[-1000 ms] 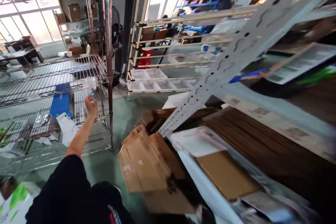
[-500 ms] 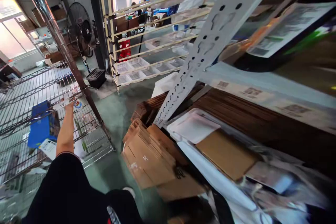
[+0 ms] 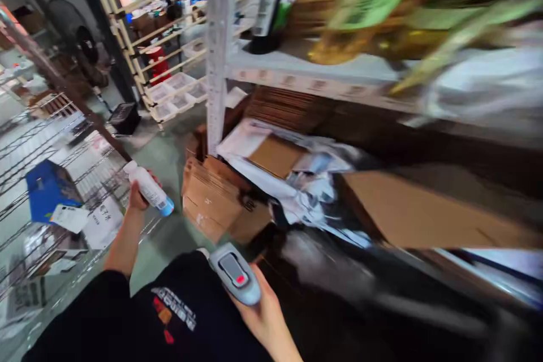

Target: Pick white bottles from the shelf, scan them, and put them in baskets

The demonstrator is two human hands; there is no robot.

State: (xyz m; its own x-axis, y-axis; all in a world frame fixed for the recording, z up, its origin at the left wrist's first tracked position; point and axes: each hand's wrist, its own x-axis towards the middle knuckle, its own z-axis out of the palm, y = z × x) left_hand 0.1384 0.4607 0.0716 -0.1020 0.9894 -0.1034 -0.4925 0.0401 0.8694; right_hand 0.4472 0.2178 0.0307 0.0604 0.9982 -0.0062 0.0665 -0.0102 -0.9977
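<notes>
My left hand (image 3: 136, 197) grips a small white bottle (image 3: 148, 188) with a blue base, tilted, held out beside the wire rack (image 3: 51, 164). My right hand (image 3: 263, 311) holds a grey handheld scanner (image 3: 235, 272) with a red button, low in front of my black shirt. On the rack shelf near the bottle lie a blue box (image 3: 46, 188) and white paper sheets (image 3: 102, 216).
A grey metal shelving unit (image 3: 220, 51) stands ahead, with flat cardboard stacks (image 3: 212, 198) on the floor and lower shelf. A cream trolley with clear trays (image 3: 169, 90) and a black fan (image 3: 76, 39) stand at the back. The floor is green.
My left hand has drawn back from the wire rack with the white bottle in it. My head turned right and down, and my right hand with the scanner came into view.
</notes>
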